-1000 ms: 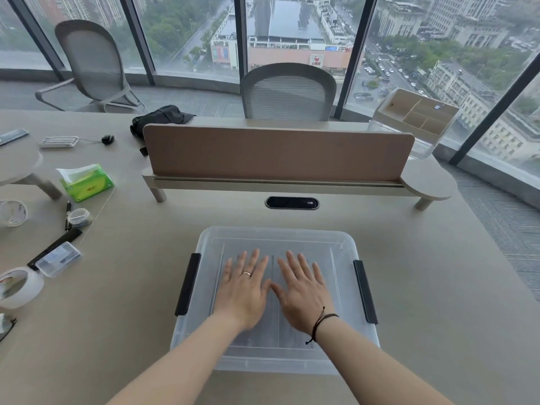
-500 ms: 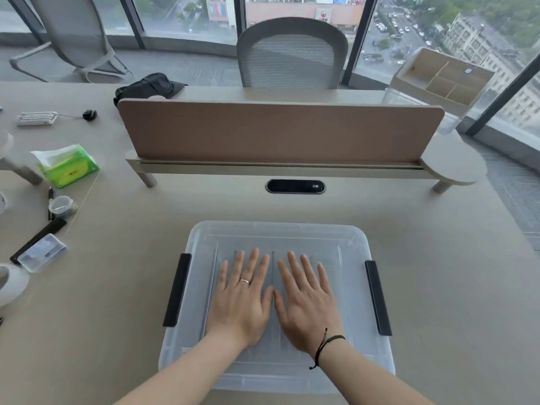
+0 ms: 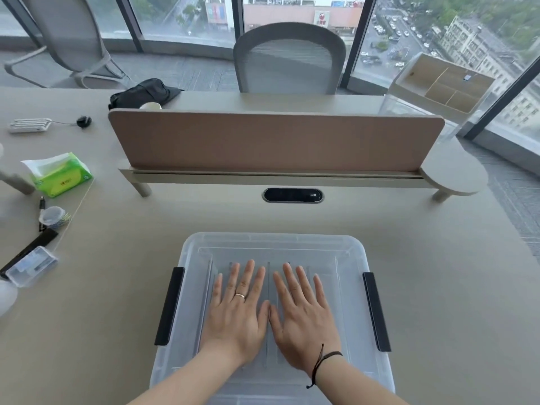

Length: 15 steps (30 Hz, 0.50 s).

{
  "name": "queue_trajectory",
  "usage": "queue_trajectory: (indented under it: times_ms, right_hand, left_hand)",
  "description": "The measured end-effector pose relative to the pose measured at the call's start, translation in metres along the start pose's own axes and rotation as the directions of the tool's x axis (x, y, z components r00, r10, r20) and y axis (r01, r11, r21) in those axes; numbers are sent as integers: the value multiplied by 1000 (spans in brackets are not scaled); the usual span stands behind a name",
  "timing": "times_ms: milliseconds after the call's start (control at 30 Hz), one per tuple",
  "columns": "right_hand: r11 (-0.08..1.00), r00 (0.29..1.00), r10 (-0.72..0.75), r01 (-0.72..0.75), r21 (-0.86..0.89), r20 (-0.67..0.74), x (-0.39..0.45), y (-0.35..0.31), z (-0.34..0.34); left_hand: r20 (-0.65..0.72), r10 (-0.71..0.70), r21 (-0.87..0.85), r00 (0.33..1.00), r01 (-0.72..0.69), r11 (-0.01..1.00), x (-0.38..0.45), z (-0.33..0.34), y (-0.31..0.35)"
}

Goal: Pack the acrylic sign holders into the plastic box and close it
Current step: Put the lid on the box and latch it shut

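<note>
While both hands (image 3: 271,317) press flat, the box (image 3: 347,258) lies broadside — handles sideways.

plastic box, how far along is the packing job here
Done: the lid sits on the plastic box, faint upright panels showing through it. In hand: the left hand and right hand press flat on the lid. Left: the black side latches; I can't tell whether they are clipped, so check them.
</note>
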State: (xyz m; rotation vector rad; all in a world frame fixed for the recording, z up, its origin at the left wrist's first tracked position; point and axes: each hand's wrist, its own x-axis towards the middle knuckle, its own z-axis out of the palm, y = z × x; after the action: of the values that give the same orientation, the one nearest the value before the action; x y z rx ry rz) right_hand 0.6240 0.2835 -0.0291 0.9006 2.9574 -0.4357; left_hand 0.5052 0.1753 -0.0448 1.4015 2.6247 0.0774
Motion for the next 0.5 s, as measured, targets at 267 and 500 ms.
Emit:
queue_trajectory:
  times_ms: [267, 500]
  right_hand:
    - [1000, 1000, 7, -7, -11, 0, 0, -2, -2]
    - [1000, 998, 6, -4, -28, 56, 2, -2, -10]
  left_hand:
    - [54, -14, 0, 998, 14, 1000, 0, -8, 0]
    - [131, -1, -52, 991, 8, 999, -1, -26, 2]
